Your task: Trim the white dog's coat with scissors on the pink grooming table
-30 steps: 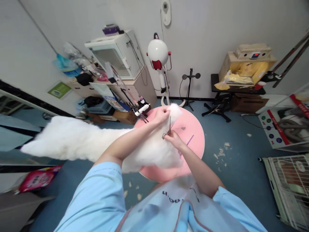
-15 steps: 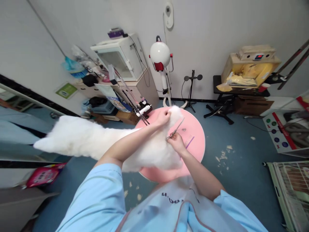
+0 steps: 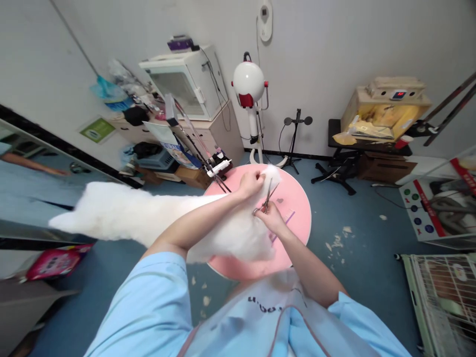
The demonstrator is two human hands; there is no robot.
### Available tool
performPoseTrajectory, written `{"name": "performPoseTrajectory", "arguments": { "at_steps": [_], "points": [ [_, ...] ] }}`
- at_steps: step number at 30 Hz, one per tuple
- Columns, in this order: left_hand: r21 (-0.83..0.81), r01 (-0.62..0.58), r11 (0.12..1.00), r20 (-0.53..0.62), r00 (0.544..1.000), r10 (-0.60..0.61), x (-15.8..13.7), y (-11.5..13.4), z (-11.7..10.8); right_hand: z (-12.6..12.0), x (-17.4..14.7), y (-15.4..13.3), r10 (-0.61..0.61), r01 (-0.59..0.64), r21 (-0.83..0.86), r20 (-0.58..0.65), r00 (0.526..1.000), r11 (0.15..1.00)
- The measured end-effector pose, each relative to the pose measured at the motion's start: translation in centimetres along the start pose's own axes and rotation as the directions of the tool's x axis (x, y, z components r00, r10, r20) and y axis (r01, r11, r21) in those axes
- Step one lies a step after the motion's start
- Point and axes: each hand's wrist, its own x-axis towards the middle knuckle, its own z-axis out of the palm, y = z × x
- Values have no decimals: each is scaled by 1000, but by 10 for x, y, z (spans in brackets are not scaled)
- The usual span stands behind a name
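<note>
A white fluffy dog (image 3: 122, 210) stretches from the left onto a round pink table (image 3: 297, 191). My left hand (image 3: 251, 184) is closed on a furry part at its right end, whose pale tip (image 3: 273, 173) sticks out past my fingers; leg or tail, I cannot tell. In my right hand (image 3: 272, 217) are metal scissors (image 3: 267, 198), blades parted and pointing away from me beside that fur. A purple comb (image 3: 289, 218) lies on the table to the right of the dog, partly behind my right hand and forearm.
A dark grooming arm (image 3: 219, 181) stands at the table's left edge. Behind it is a white-and-red dryer (image 3: 248, 84) on a stand. Fur clumps (image 3: 336, 242) litter the floor. A wire cage (image 3: 446, 282) is at lower right, a mirror (image 3: 22, 198) at left.
The scissors have turned left toward the furry tip, and their blades have opened. My left hand keeps its hold. The view has shifted slightly.
</note>
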Motion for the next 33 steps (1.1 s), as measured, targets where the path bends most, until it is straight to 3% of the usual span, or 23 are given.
{"name": "performPoseTrajectory", "arguments": {
  "at_steps": [5, 9, 16, 22, 27, 33],
  "points": [
    [9, 70, 997, 24, 997, -70, -2, 4, 1, -9, -1, -4, 27, -26, 23, -53, 998, 999],
    [5, 40, 999, 14, 999, -40, -4, 7, 0, -14, 0, -6, -16, 16, -77, -11, 1000, 997],
    [16, 60, 998, 19, 998, -60, -5, 8, 0, -20, -1, -1, -15, 13, -77, -23, 1000, 997],
    [52, 74, 996, 22, 997, -75, -4, 8, 1, -27, -2, -15, 32, -35, -61, -49, 998, 998],
    [54, 38, 998, 7, 999, -38, -3, 8, 2, -32, -1, -19, -31, 16, -239, -60, 998, 971],
    [57, 77, 995, 14, 997, -78, -1, 8, 1, -29, 6, -11, -43, 29, -192, -68, 997, 981]
  ]
}}
